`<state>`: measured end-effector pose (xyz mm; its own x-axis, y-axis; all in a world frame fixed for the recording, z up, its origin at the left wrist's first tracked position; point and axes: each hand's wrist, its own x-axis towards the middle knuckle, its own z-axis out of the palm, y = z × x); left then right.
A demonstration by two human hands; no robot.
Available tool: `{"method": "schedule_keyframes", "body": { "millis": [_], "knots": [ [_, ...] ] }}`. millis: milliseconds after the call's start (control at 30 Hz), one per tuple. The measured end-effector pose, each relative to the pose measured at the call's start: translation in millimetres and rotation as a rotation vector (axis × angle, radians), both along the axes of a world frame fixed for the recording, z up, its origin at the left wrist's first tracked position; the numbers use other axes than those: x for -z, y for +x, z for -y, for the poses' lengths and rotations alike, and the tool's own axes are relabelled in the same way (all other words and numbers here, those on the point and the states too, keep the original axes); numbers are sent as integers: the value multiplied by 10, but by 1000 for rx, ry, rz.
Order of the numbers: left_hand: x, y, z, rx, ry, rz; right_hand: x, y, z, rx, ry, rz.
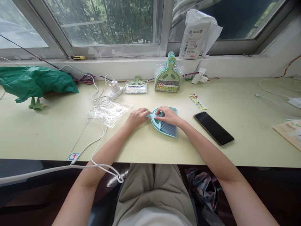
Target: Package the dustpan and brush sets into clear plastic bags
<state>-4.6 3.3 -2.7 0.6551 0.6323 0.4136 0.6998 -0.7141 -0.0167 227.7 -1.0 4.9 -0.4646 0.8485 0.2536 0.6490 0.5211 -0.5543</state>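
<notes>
A light-blue dustpan (174, 110) lies on the table in front of me, with its handle pointing left. Nested in it is a small matching brush (168, 128) with grey-blue bristles. My left hand (138, 117) is closed around the handle end at the left. From above, my right hand (169, 115) grips the brush's upper body, thumb and fingers bent over it; the fingertips are partly hidden. A crumpled clear plastic wrapper (109, 111) is left of my left hand. Beyond my right hand lies a printed label card (197, 102).
A black phone (213, 128) lies right. Against the wall stand several wrapped green dustpan sets (168, 73) and a flatter wrapped set (135, 88). White cables and a power strip (115, 93) run at left, near a green plastic bag (39, 82).
</notes>
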Motion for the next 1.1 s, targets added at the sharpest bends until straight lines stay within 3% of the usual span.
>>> {"method": "schedule_keyframes", "body": {
  "millis": [133, 500, 867, 1100],
  "knots": [
    [3, -6, 11, 100, 153, -37, -1, 8, -5, -5, 1, -17],
    [4, -47, 14, 118, 249, -193, -5, 7, -9, -19, -18, -1],
    [-66, -43, 70, 181, 165, -174, -19, 30, -13, -49, -20, -3],
    [-74, -12, 94, 149, 85, -195, -39, 32, -6, -55, -20, 3]
  ]
}}
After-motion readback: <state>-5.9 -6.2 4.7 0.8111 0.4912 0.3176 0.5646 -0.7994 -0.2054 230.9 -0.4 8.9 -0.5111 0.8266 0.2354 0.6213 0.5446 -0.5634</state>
